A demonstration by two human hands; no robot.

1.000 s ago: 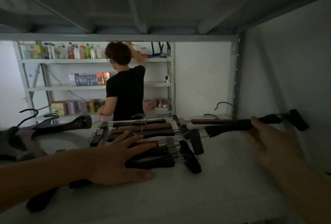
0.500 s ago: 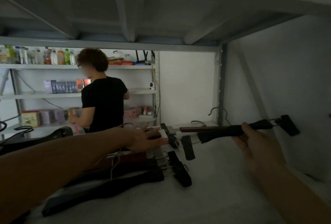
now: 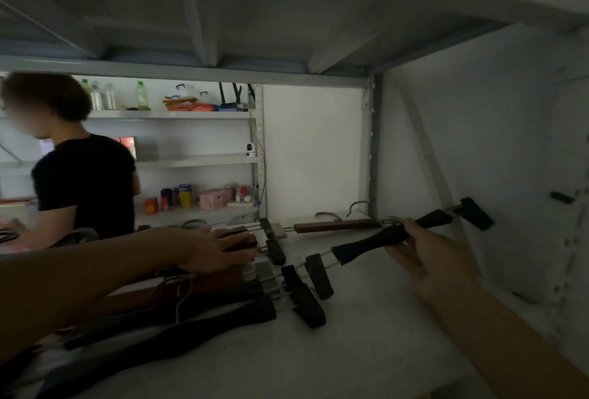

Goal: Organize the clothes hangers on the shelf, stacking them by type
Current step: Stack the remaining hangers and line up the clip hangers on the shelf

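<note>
No writing or brand can be read anywhere; the packets and bottles on the far grey metal shelving unit (image 3: 204, 159) are too small and dim.

The right hand (image 3: 424, 252) curls its fingers round the middle of a black wooden clip hanger (image 3: 392, 236), holding it in the air, tilted up to the right, its outer clip close to the white side wall (image 3: 494, 150).

The left hand (image 3: 220, 248) lies with fingers fairly straight on the back of a pile of dark brown and black wooden clip hangers (image 3: 223, 296), which rests on the white shelf board (image 3: 350, 350).

One more reddish-brown wooden clip hanger (image 3: 334, 225) lies apart at the shelf's rear edge, by the grey corner post (image 3: 373, 150).

Bare board lies in front of the pile and under the raised hanger. The shelf above hangs low overhead.

A person in a black T-shirt (image 3: 86, 181) stands beyond.
</note>
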